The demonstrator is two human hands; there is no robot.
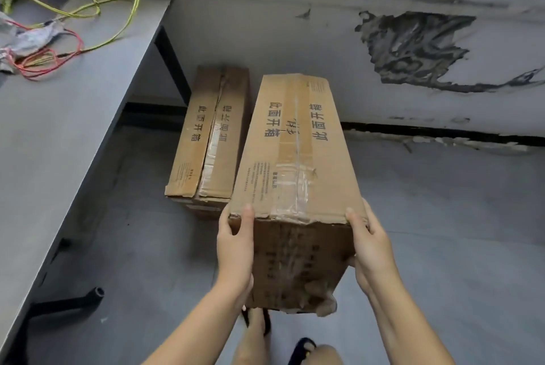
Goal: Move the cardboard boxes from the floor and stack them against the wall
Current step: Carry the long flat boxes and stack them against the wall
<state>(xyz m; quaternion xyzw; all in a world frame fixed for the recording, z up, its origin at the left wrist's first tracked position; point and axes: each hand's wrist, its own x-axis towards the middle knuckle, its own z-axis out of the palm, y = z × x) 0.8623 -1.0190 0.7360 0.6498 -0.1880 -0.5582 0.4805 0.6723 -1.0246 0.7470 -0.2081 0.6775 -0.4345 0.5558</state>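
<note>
I hold a long brown cardboard box (295,164) with taped seam and printed characters, its far end pointing at the wall. My left hand (236,249) grips its near left corner, thumb on the top edge. My right hand (370,249) grips the near right corner the same way. A second, similar box (203,140) lies on the floor just left of it, its far end against the wall and beside the table leg.
A grey table (59,134) runs along the left, carrying loose yellow and red wires (70,28). A black frame foot (67,302) sticks out beneath it. The white wall (383,84) has peeled patches. My sandalled feet (300,347) stand below the box.
</note>
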